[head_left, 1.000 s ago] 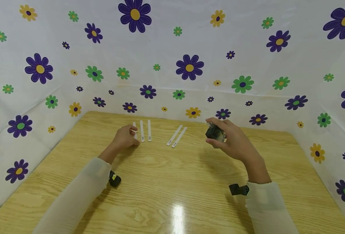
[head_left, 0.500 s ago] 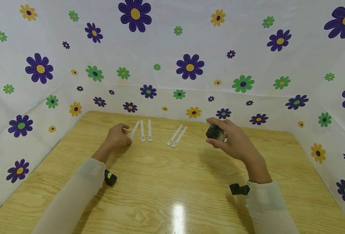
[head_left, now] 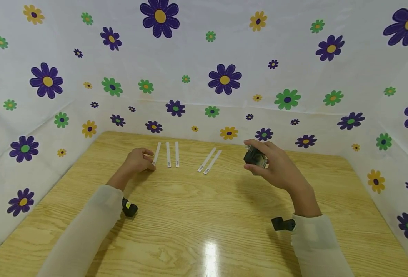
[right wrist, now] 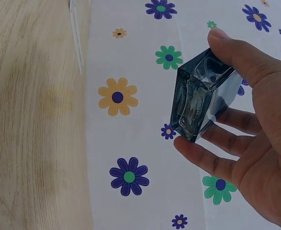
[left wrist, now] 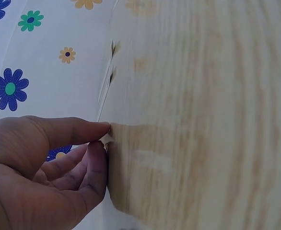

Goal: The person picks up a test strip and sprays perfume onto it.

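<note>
My left hand [head_left: 138, 161] pinches the near end of a white paper tester strip [head_left: 157, 151] at the table top. In the left wrist view, thumb and forefinger meet at the strip's end, and most of the strip is hard to make out. Two more upright strips [head_left: 168, 154] lie just right of that hand. My right hand [head_left: 276, 165] grips a dark, clear glass perfume bottle [right wrist: 198, 91] above the table. The bottle is tilted, held between the thumb and the fingertips.
A pair of slanted tester strips [head_left: 208, 159] lies between the hands, with small printed labels at their near ends. The wooden table [head_left: 204, 207] meets a white, flower-printed sheet [head_left: 190, 50] at the back and both sides.
My left hand has moved left, taking the near end of the leftmost strip along. That strip slanted clearly, then straightened a little. The right hand and bottle stay in place.
</note>
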{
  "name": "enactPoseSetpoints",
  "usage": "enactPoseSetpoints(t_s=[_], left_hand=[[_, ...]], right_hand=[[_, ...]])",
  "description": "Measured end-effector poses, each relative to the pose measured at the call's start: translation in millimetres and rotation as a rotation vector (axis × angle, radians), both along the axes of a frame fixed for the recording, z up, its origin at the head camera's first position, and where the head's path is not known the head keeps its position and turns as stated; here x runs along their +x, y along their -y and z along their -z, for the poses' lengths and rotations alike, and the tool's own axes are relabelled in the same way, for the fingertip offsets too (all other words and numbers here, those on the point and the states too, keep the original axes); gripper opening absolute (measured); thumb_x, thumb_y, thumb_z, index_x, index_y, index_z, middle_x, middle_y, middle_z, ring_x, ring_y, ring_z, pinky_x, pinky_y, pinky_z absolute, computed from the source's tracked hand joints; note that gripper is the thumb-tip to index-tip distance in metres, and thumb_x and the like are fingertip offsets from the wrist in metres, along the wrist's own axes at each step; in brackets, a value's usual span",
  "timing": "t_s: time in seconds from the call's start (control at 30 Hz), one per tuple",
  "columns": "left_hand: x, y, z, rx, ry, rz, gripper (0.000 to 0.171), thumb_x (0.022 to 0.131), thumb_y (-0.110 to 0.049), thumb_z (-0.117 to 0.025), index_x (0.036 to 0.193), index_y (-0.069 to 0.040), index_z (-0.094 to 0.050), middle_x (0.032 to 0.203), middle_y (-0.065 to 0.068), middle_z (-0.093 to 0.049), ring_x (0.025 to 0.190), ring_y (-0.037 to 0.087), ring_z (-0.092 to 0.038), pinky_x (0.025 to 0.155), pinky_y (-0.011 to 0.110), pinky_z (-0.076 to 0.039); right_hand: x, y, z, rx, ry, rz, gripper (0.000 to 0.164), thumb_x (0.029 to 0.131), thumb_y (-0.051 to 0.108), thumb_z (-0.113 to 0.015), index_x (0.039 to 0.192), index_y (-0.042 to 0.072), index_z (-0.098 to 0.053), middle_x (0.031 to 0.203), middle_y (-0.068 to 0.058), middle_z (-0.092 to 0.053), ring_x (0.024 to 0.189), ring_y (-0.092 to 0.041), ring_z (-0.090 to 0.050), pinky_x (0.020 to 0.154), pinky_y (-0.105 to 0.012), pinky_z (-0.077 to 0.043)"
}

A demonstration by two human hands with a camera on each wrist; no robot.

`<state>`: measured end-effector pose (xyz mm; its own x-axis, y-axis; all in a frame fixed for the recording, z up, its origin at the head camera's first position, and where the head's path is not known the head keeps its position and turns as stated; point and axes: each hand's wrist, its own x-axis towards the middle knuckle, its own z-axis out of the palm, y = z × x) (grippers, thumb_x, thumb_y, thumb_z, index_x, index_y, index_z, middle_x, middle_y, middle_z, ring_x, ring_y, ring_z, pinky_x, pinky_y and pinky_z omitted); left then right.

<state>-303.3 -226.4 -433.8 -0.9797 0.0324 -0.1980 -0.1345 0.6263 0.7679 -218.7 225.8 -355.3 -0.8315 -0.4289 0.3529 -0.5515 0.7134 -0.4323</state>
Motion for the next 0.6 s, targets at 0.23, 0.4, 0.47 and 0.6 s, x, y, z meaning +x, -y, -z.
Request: enactPoseSetpoints(t_s=[0.23,0.4,0.47,0.6], left_hand=[[-3.1,1.7,-0.8,0.042,0.044,-0.003,0.044,0.092,-0.007,-0.072,0.132,0.005,-0.061,0.113,0.019,-0.068,0.086,0.016,-0.066,0.076,0.025,-0.054],[-5.4,4.1,-1.8,0.078,0.066,-0.016,0.036,0.096,-0.007,-0.068,0.129,0.006,-0.063,0.118,0.02,-0.064,0.086,0.017,-0.064,0.075,0.023,-0.056],[-6.3,4.9,-2.4,0.076,0.07,-0.024,0.033,0.098,-0.008,-0.066,0.127,0.006,-0.064,0.118,0.02,-0.062,0.089,0.019,-0.063,0.076,0.023,-0.056],[-7.6,4.0,-3.4,0.07,0.067,-0.032,0.028,0.101,-0.012,-0.064,0.124,0.004,-0.065,0.116,0.018,-0.062,0.092,0.022,-0.059,0.077,0.024,-0.054]], right_hand=[[0.1,-1.4,0.0,0.001,0.0,0.001,0.067,0.093,0.031,-0.079,0.152,0.023,-0.048,0.132,-0.019,-0.059,0.113,-0.035,-0.06,0.084,-0.054,-0.056],[0.4,-1.2,0.2,-0.001,-0.004,0.004,0.067,0.093,0.031,-0.079,0.152,0.023,-0.048,0.132,-0.019,-0.059,0.11,-0.035,-0.061,0.082,-0.052,-0.056],[0.7,-0.9,0.0,0.0,-0.002,0.002,0.067,0.093,0.031,-0.078,0.152,0.023,-0.048,0.132,-0.019,-0.058,0.111,-0.035,-0.06,0.082,-0.053,-0.056],[1.8,-0.9,-0.1,0.001,0.004,0.004,0.067,0.093,0.032,-0.078,0.152,0.022,-0.048,0.134,-0.019,-0.058,0.114,-0.036,-0.06,0.083,-0.054,-0.056]])
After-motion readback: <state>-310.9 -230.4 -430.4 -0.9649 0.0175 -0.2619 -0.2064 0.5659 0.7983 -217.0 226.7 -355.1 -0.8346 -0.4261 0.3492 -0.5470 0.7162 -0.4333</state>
